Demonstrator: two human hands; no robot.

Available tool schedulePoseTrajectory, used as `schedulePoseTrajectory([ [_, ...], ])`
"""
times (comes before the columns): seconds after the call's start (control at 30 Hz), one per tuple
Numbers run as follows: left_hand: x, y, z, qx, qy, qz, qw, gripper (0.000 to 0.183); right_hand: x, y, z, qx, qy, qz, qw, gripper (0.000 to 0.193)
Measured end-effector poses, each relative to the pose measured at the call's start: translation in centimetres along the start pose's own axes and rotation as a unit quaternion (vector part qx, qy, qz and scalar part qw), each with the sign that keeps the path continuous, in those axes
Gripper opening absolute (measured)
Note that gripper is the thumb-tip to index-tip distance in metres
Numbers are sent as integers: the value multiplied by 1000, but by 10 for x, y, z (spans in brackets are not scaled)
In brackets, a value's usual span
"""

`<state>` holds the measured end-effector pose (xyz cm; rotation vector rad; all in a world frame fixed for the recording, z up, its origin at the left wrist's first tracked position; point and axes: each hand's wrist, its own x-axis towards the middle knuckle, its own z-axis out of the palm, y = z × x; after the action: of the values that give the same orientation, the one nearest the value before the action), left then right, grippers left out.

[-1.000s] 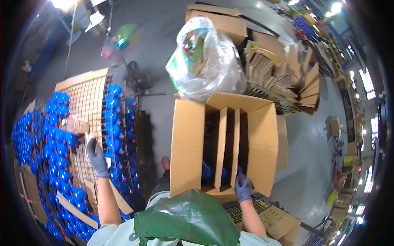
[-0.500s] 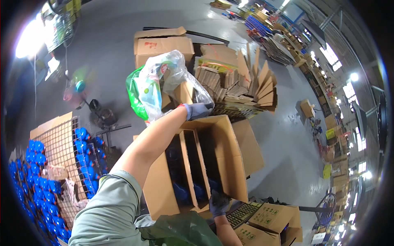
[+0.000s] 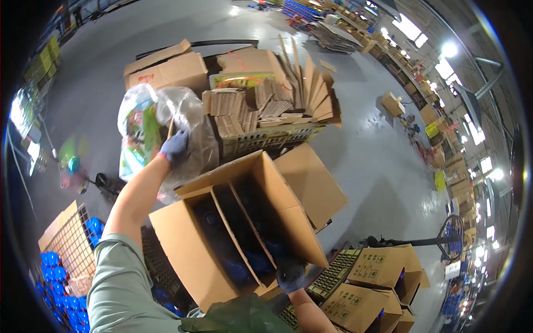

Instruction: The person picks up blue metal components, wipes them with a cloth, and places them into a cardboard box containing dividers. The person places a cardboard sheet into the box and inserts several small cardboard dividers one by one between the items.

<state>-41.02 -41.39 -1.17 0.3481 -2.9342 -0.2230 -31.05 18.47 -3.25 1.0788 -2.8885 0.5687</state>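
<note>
An open cardboard box (image 3: 186, 250) stands tilted before me, with two upright cardboard dividers (image 3: 236, 233) splitting its inside. Dark blue rounded items (image 3: 239, 271) show in its shadowed compartments. My right hand (image 3: 291, 276), in a dark glove, is closed over the box's near right edge. Beyond the box, my left hand (image 3: 175, 146), in a grey glove, is at the mouth of a clear plastic bag (image 3: 200, 145) with green and printed patches. Its fingers are bunched beside a thin brown cardboard edge (image 3: 170, 130); what they hold is unclear.
A crate (image 3: 266, 143) packed with cardboard pieces (image 3: 227, 105) stands beyond the box, beside another carton (image 3: 166, 75). Several printed cartons (image 3: 383, 266) stand at lower right. Blue rounded items (image 3: 58, 277) and a wire grid (image 3: 72, 244) lie lower left. A fan (image 3: 73, 164) stands at left.
My left hand has moved left from the bag's right edge to its mouth, and the bag's shape has shifted. My right hand stays at the box's edge. The view has turned rightward.
</note>
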Motion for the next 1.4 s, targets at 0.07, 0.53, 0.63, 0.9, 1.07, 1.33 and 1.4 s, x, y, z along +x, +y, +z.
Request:
schedulePoseTrajectory([
  [0.07, -6, 32, -23, 22, -121, -81, 989, 46, 1, 3, -3, 7, -7, 7, 1000, 26],
  [0.53, -8, -33, 77, 277, -96, 113, 949, 49, 6, 7, -1, 46, -38, -21, 998, 30],
  [0.63, 4, 35, -14, 245, -196, 23, 949, 50, -5, 9, -3, 33, -37, 4, 999, 33],
  [0.9, 4, -15, 56, 149, -169, 28, 974, 36, 2, 4, -5, 4, -55, -15, 998, 36],
  [1.07, 2, -46, 100, 285, -81, 2, 955, 30, 6, 10, 0, 34, -36, -11, 999, 36],
  [1.33, -4, -63, 137, -132, 92, -216, 963, 60, 1, 1, -1, 15, -33, 10, 999, 37],
  [1.4, -7, -75, 163, -193, 164, -221, 942, 64, 2, -4, -13, 16, -57, 23, 998, 37],
])
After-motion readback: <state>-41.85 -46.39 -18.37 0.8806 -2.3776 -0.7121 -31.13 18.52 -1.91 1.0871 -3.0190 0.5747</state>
